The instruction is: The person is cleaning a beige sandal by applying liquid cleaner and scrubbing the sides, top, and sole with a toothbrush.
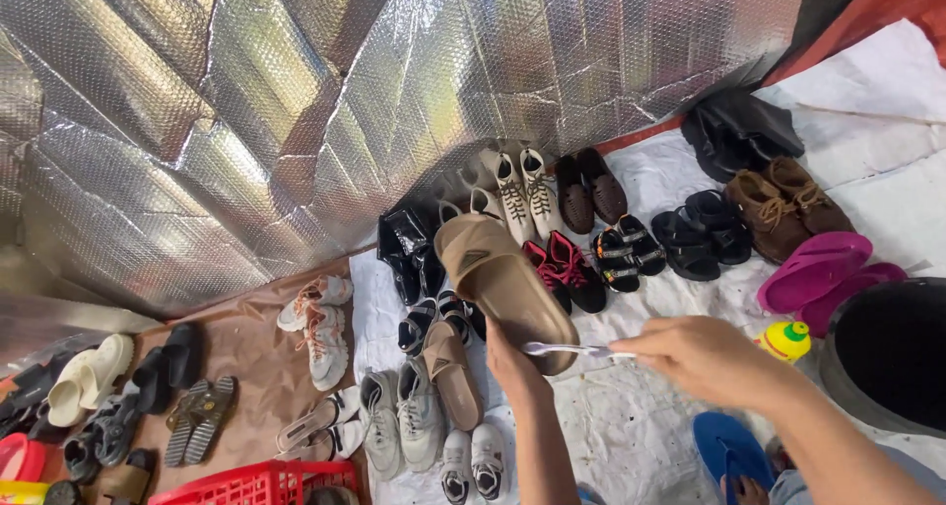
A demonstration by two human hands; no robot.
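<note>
My left hand (509,362) grips the heel end of a tan slide sandal (498,280) and holds it up, sole side facing me, over rows of shoes. My right hand (702,357) holds a white toothbrush (567,348) whose head touches the sandal's near end. The matching tan sandal (451,372) lies on the white sheet (641,426) below, beside grey sneakers (402,418).
Many pairs of shoes lie in rows on the white sheet and a brown sheet (246,347). A crinkled silver foil wall (296,101) stands behind. A black tub (887,352), a yellow bottle (785,339), pink sandals (813,269), a blue flip-flop (729,453) and a red basket (261,483) surround me.
</note>
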